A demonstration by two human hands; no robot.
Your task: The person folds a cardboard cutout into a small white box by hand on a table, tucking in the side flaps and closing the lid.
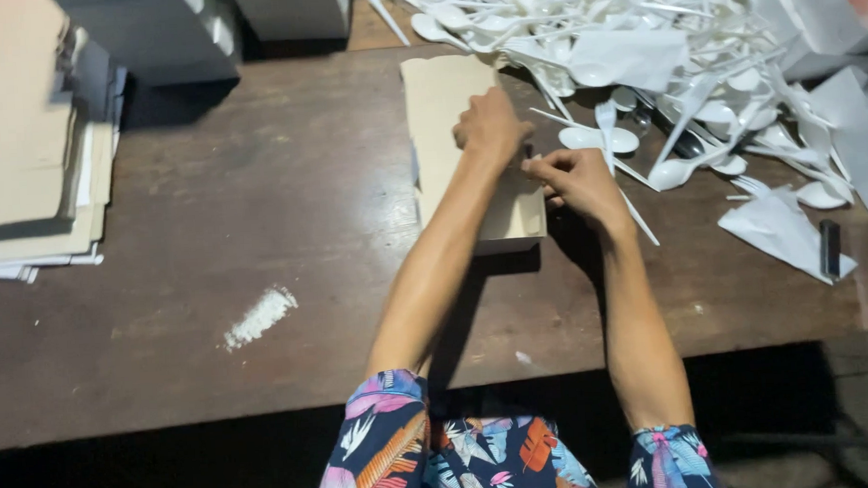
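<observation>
A tan paper envelope (445, 125) lies flat on the dark wooden table (255, 234). My left hand (490, 124) presses down on the envelope's right side with fingers curled. My right hand (577, 180) is at the envelope's right edge, fingers pinched on what looks like white plastic cutlery; what it grips is partly hidden. A large heap of white plastic spoons and forks (622, 46) spreads just beyond and to the right of both hands.
A stack of tan envelopes and papers (23, 137) sits at the far left. Grey boxes (161, 35) stand at the back. White paper napkins (785, 231) and a small dark object (829, 248) lie at right. White powder smear (260, 315) marks the table.
</observation>
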